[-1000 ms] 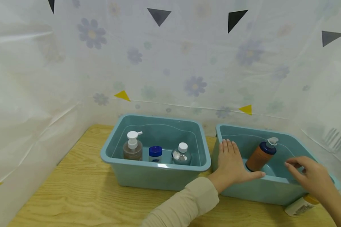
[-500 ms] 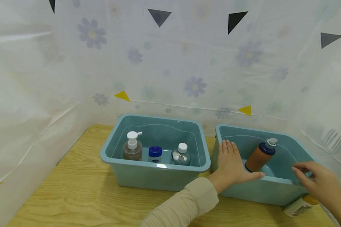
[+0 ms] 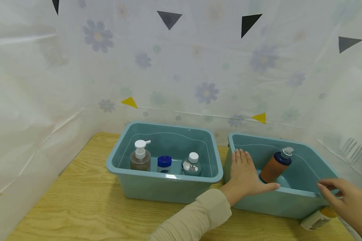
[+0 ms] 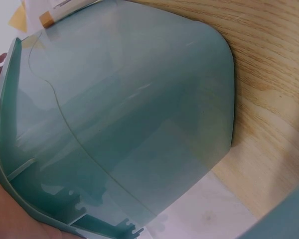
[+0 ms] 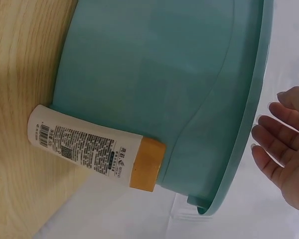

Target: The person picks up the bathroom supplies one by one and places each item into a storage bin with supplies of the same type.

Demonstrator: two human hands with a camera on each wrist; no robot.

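Note:
My left hand (image 3: pixel 244 175) rests flat on the near left corner of the right teal bin (image 3: pixel 268 201), fingers straight and thumb along the rim. Inside that bin an orange-brown pump bottle (image 3: pixel 273 167) with a dark blue collar leans to the right. Near the bin's right front corner hovers my right hand (image 3: pixel 348 202), its fingers loosely bent with nothing in them. Below it, a white bottle with a yellow cap (image 3: pixel 316 220) leans tilted against the bin's outer wall. The right wrist view shows this bottle (image 5: pixel 89 144) with its printed label, and my hand (image 5: pixel 289 144) apart from the rim.
To the left stands a second teal bin (image 3: pixel 169 190). It holds a white-topped pump bottle (image 3: pixel 140 159), a blue-capped container (image 3: pixel 164 162) and a clear bottle with a white cap (image 3: pixel 193 164). Both bins sit on a wooden table (image 3: pixel 78 207) before a flower-patterned plastic sheet (image 3: pixel 181 67).
My right hand has moved right and slightly down, from above the right bin's inside toward its right front corner. My left hand has stayed on the rim.

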